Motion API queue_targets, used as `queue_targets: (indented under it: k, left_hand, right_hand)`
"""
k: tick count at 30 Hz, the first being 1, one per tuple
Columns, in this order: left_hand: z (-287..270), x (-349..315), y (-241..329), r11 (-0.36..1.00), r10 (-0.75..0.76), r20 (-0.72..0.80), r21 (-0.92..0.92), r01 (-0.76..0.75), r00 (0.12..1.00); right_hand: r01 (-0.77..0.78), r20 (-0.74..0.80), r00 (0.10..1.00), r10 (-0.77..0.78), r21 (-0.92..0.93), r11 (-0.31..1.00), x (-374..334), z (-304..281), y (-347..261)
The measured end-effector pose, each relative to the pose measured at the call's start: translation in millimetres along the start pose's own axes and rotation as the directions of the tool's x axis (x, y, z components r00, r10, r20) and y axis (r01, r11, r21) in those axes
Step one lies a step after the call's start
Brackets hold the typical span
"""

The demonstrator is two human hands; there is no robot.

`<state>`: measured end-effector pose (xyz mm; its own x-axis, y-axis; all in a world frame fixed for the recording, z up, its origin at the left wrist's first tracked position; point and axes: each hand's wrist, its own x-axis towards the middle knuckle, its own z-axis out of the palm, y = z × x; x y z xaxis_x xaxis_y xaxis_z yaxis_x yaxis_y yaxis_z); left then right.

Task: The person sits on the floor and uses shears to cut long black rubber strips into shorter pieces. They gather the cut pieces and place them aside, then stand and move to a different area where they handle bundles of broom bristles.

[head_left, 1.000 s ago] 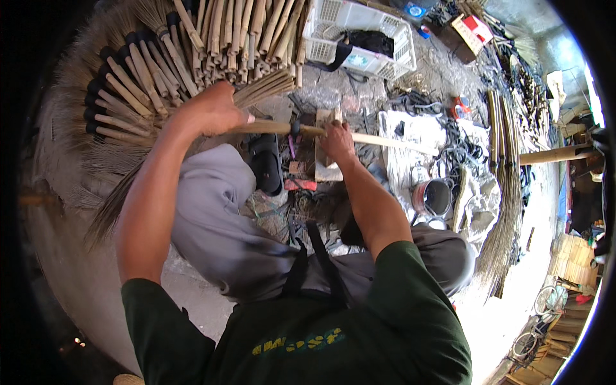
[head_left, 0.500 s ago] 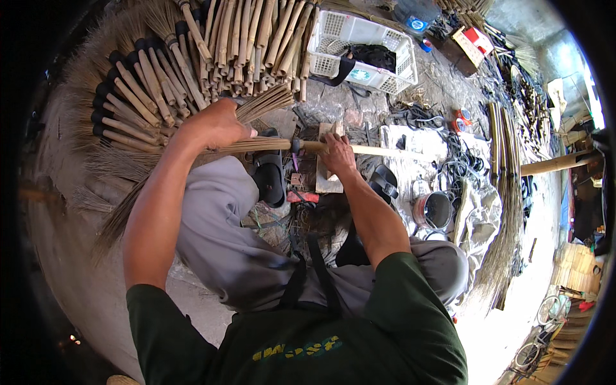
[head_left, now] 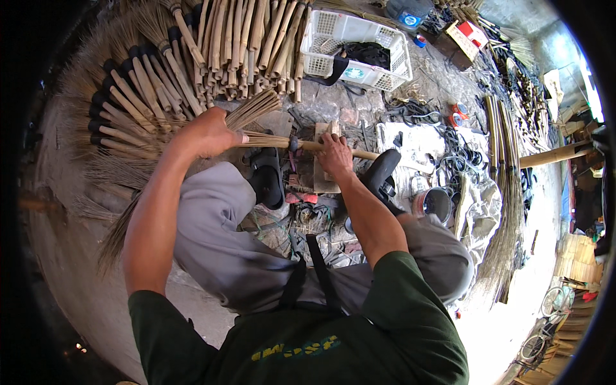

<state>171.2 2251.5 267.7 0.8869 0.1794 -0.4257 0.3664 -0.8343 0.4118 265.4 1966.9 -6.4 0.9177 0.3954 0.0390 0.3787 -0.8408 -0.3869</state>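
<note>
My left hand is closed round a bundle of thin broom bristles, and cut bristle ends stick out above it. The bristles meet a bamboo handle at a dark band. My right hand grips that handle over a wooden block on the floor. The handle's right end runs up to my right foot, in dark footwear. My left foot, in a black sandal, rests below the bristles.
Many finished brooms with bamboo handles are piled at the far left. A white plastic crate with black material stands beyond. Black strips, red tape rolls and a bucket lie to the right, near long bristle bundles.
My right foot has come up against the right part of the handle, covering its far end. Both hands keep their grip, and the broom has shifted slightly left.
</note>
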Motion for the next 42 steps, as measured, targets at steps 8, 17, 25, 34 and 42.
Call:
queue_targets:
  k: [8,17,25,34,42]
  left_hand:
    - [11.6,26.3,-12.2,0.983,-0.025,0.023,0.181,0.021,0.999]
    - [55.0,96.7,-7.5,0.902,0.001,0.097,0.43,-0.042,0.995]
    - [70.2,121.3,3.8,0.916,0.078,0.219,0.369,-0.157,0.973]
    - [83.0,115.6,32.6,0.916,0.092,0.211,0.364,-0.166,0.973]
    - [44.9,135.0,32.1,0.894,0.094,0.164,0.421,-0.156,0.982]
  right_hand:
    - [0.028,0.004,1.0,-0.029,0.019,0.999,2.6,-0.5,5.9]
    - [0.061,0.025,0.998,-0.062,0.069,0.996,17.8,5.0,6.2]
    - [0.082,0.193,0.977,-0.092,0.056,0.995,33.1,-6.0,14.3]
    - [-0.116,0.14,0.979,-0.151,0.98,0.16,74.4,-42.8,-49.1]
    - [-0.037,0.146,0.989,-0.005,0.286,0.958,35.2,20.5,-10.3]
